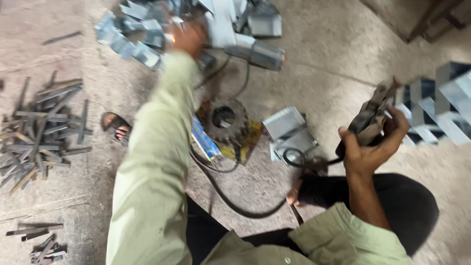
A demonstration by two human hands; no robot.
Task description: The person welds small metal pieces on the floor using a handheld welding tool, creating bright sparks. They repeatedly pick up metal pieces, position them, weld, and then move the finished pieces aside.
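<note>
Two hands apart: left hand (189, 37) among folded metal pieces (132, 37), fingers blurred, grip untellable; right hand (370, 147) fingers clamped on dark tool (370, 115).

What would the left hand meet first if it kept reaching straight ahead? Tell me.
Most likely the pile of bent sheet-metal pieces on the floor: the left hand is already at its edge. Motion blur hides whether it touches one.

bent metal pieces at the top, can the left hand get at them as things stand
Probably yes: the left hand is stretched out right at the pile of bent metal pieces, with nothing visibly between them, though blur hides actual contact.
</note>
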